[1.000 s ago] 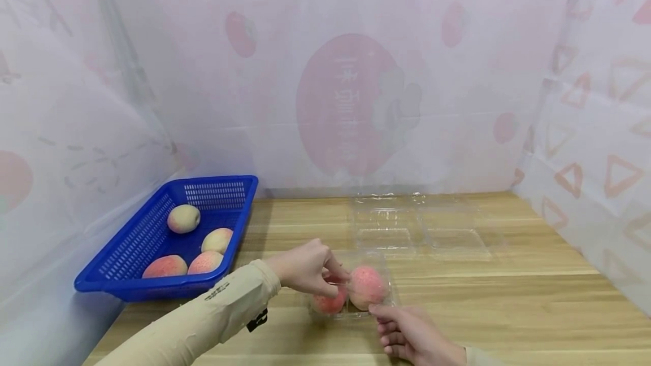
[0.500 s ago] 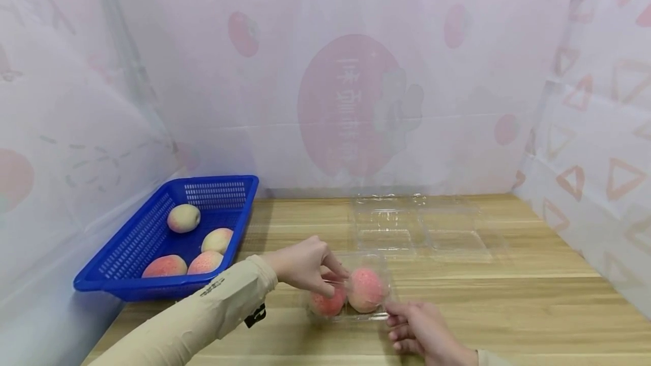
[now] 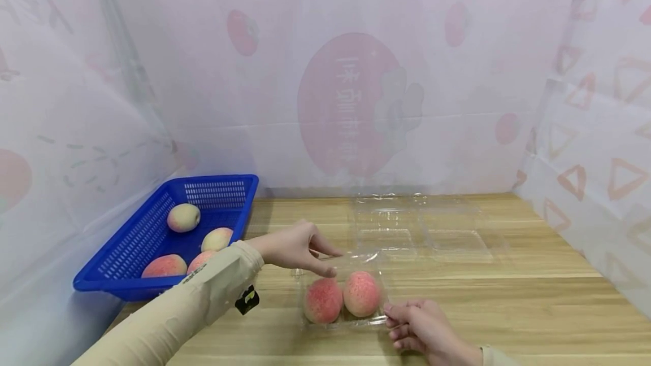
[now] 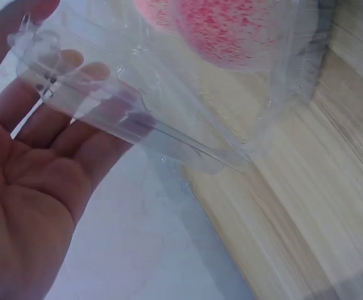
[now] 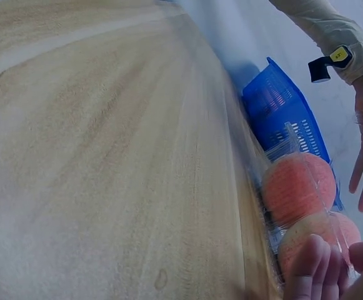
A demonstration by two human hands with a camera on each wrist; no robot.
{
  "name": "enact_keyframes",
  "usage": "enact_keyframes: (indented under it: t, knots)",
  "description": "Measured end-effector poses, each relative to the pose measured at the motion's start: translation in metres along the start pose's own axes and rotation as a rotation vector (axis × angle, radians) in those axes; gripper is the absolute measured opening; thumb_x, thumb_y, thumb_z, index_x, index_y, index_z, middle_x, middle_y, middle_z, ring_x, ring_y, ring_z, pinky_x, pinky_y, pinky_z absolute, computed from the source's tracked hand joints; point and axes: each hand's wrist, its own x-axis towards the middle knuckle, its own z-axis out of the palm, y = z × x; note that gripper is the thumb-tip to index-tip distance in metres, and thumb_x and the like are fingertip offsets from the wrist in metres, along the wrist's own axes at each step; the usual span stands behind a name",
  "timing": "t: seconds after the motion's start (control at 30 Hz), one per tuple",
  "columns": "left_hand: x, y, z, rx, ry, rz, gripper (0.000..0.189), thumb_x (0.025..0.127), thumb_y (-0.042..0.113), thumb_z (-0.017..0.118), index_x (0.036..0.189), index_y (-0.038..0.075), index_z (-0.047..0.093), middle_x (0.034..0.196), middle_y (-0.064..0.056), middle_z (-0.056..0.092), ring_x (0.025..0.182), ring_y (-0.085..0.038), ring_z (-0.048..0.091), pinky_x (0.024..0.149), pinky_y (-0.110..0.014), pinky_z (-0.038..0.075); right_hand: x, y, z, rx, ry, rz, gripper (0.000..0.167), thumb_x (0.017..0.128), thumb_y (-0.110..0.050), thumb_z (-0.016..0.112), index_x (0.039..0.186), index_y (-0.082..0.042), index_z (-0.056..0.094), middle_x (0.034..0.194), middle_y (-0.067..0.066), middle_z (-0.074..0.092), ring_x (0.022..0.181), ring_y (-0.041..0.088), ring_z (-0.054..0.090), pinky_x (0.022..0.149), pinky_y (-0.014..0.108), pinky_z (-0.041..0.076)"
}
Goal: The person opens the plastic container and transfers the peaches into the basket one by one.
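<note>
A clear plastic clamshell fruit box (image 3: 339,321) lies near the front of the table in the head view. Two pink peaches, a left peach (image 3: 323,300) and a right peach (image 3: 361,293), sit side by side in it. My left hand (image 3: 292,247) is above the box's back left, thumb and forefinger apart. In the left wrist view its fingers (image 4: 75,125) look fairly straight behind clear plastic; any contact with it is hard to tell. My right hand (image 3: 422,323) pinches the box's front right corner between thumb and fingers.
At the left stands a blue basket (image 3: 109,286) holding several peaches, one a pale peach (image 3: 183,217). More clear plastic boxes (image 3: 422,236) rest at the back of the wooden table (image 3: 508,298). Printed cloth (image 3: 458,100) walls in the back and sides.
My left hand has lifted off the left peach and moved back and left, so both peaches now show. My right hand has shifted slightly right along the box's front edge.
</note>
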Motion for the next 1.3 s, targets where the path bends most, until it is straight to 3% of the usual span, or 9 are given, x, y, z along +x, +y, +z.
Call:
enact_keyframes:
  t: [0.03,0.3,0.53,0.77,1.0,1.1,1.17,1.3]
  knots:
    - [-0.001,0.000,-0.001,-0.005,0.023,0.000,0.035,0.085,0.036,0.078,0.114,0.016,0.075,0.105,0.008,0.071,0.094,-0.006,0.067,0.083,-0.027,0.054,0.000,0.000,0.000,0.000,-0.008,0.005,0.016,0.095,-0.011,0.063,0.091,0.005,0.065,0.079,0.007,0.064,0.063,0.013,0.060,0.058,0.026,0.054]
    - [-0.006,0.002,-0.012,0.056,0.305,0.032,0.029,0.090,0.036,0.073,0.109,0.014,0.077,0.095,0.009,0.073,0.082,-0.004,0.068,0.068,-0.026,0.057,-0.001,0.001,-0.001,0.000,-0.048,-0.004,0.015,0.095,-0.010,0.062,0.087,0.003,0.065,0.077,0.006,0.063,0.063,0.013,0.059,0.058,0.026,0.053]
    - [-0.005,-0.002,-0.008,0.090,0.535,-0.049,0.024,0.091,0.031,0.072,0.109,0.015,0.077,0.097,0.006,0.073,0.081,-0.003,0.067,0.071,-0.025,0.056,-0.002,0.003,-0.007,-0.015,-0.151,0.000,0.017,0.094,-0.012,0.063,0.083,0.001,0.065,0.074,0.005,0.064,0.060,0.010,0.058,0.057,0.024,0.052]
    - [-0.005,-0.002,0.001,0.066,0.826,-0.138,0.015,0.093,0.023,0.071,0.103,0.012,0.077,0.093,0.003,0.072,0.084,-0.016,0.066,0.074,-0.037,0.055,-0.001,-0.003,-0.010,-0.093,-0.237,-0.009,0.017,0.094,-0.012,0.063,0.087,0.003,0.067,0.072,0.004,0.065,0.058,0.009,0.059,0.054,0.021,0.052]
    - [-0.009,-0.008,0.016,-0.020,0.997,-0.194,0.038,0.088,0.017,0.075,0.122,0.002,0.066,0.128,-0.015,0.060,0.117,-0.032,0.056,0.093,-0.047,0.050,0.001,-0.006,-0.010,-0.122,-0.271,0.003,0.018,0.093,-0.012,0.063,0.092,0.005,0.067,0.074,0.005,0.065,0.059,0.010,0.059,0.055,0.022,0.053]
    - [-0.015,-0.007,0.023,-0.092,1.067,-0.215,0.043,0.086,0.016,0.077,0.124,0.000,0.064,0.135,-0.018,0.053,0.121,-0.034,0.053,0.095,-0.047,0.049,0.001,-0.005,-0.010,-0.119,-0.278,0.004,0.018,0.093,-0.013,0.064,0.092,0.005,0.067,0.074,0.004,0.065,0.059,0.009,0.058,0.055,0.023,0.053]
    - [-0.021,-0.004,0.029,-0.181,1.072,-0.228,0.045,0.085,0.017,0.077,0.125,0.001,0.063,0.135,-0.017,0.053,0.123,-0.033,0.052,0.097,-0.046,0.048,0.002,-0.005,-0.010,-0.118,-0.282,0.003,0.018,0.093,-0.014,0.064,0.091,0.004,0.067,0.074,0.004,0.065,0.059,0.009,0.058,0.055,0.023,0.053]
    - [-0.034,0.000,0.045,-0.338,1.014,-0.244,0.050,0.084,0.021,0.080,0.127,0.005,0.062,0.130,-0.013,0.059,0.122,-0.031,0.054,0.100,-0.044,0.046,0.002,-0.005,-0.009,-0.112,-0.287,0.014,0.018,0.093,-0.014,0.064,0.091,0.003,0.068,0.073,0.004,0.065,0.059,0.009,0.058,0.055,0.023,0.053]
